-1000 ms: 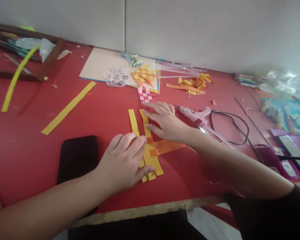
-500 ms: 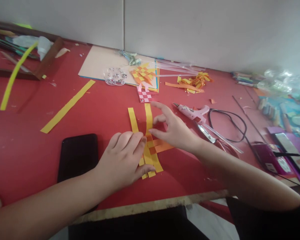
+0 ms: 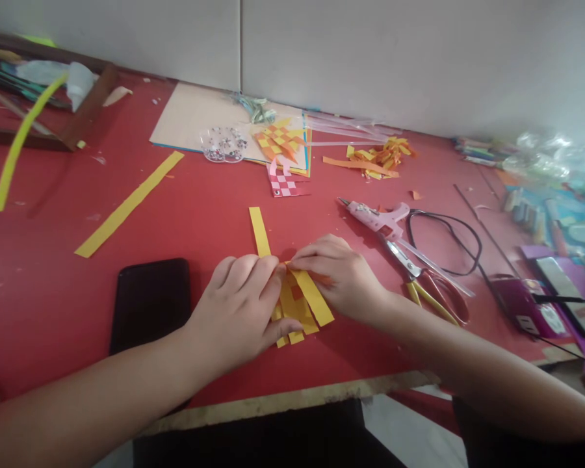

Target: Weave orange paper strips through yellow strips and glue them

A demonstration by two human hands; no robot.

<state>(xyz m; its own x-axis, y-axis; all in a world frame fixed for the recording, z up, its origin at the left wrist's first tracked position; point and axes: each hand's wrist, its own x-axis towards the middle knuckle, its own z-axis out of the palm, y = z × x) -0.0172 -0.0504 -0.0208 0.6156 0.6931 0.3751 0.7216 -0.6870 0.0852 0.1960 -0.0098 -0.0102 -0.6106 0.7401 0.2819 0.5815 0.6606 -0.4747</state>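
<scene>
Yellow and orange paper strips (image 3: pixel 292 305), woven into each other, lie near the table's front edge between my hands. My left hand (image 3: pixel 238 305) is closed over their left side, fingers curled and thumb stretched along the lower ends. With fingers pressed together, my right hand (image 3: pixel 348 279) pinches a yellow strip (image 3: pixel 316 302) at a fold along the weave's upper edge; its loose end points toward me. One yellow strip (image 3: pixel 258 227) sticks out beyond my left fingers. Parts of the weave are hidden under both hands.
A black phone (image 3: pixel 149 302) lies left; a loose yellow strip (image 3: pixel 131 205) is behind it. Right are a pink glue gun (image 3: pixel 380 221) and scissors (image 3: pixel 436 292). Behind sit a pink woven fish (image 3: pixel 283 182), an orange-yellow woven piece (image 3: pixel 279 140), googly eyes (image 3: pixel 224 144) and paper scraps (image 3: pixel 383 156).
My right hand has come down and closed on the yellow strip. That strip pointed away from me and is now folded back toward me. My left hand has stayed on the weave.
</scene>
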